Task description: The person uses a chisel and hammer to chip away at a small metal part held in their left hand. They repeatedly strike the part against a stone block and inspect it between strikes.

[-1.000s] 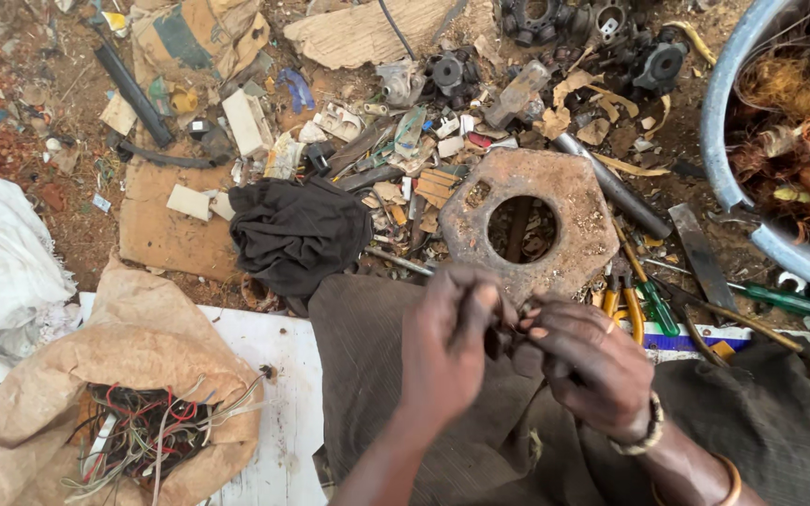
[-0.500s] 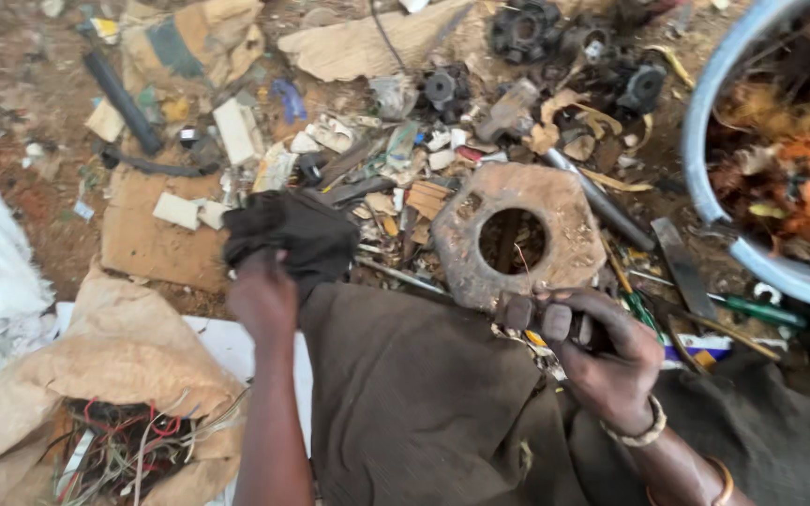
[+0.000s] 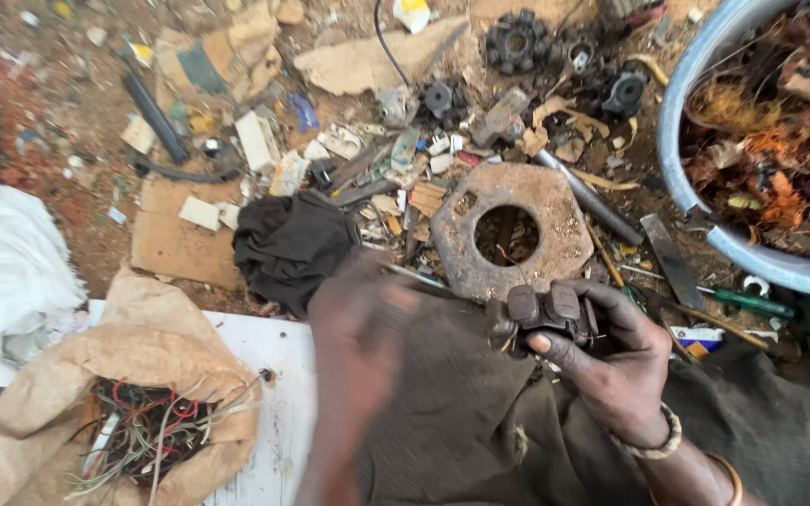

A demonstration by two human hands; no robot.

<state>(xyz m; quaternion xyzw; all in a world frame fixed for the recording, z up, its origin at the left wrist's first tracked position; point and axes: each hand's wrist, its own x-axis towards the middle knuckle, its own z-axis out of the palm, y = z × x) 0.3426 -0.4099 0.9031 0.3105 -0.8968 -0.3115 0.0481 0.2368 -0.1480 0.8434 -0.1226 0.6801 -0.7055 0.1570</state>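
1. The right hand (image 3: 616, 361) was clamped around a small dark electrical part (image 3: 546, 314), thumb along its front and fingers curled behind. Two brownish blocks showed on top of the part; the rest was buried in the palm, so I could not name it any closer.
2. The part sat over the person's lap, on the dark cloth (image 3: 461, 422) spread there, just below the rusty metal plate (image 3: 510, 234) with the round hole.
3. The left hand (image 3: 358, 328) was a smear of motion beside the part, its fingers impossible to separate. Whether it was open, closed or carrying anything I could not tell.
4. A thin wire (image 3: 414, 276) ran from near that blur toward the plate; its near end was lost in it.
5. At lower left a brown paper sack (image 3: 142, 347) held tangled red, white and dark wire scraps (image 3: 147, 431), cut off by the bottom edge.
6. A blue-rimmed metal basin (image 3: 696, 122) of coppery wire was cropped at the right.
7. A black rag (image 3: 292, 244) lay crumpled amid the litter, and a green-handled screwdriver (image 3: 747, 302) lay half under other scrap.
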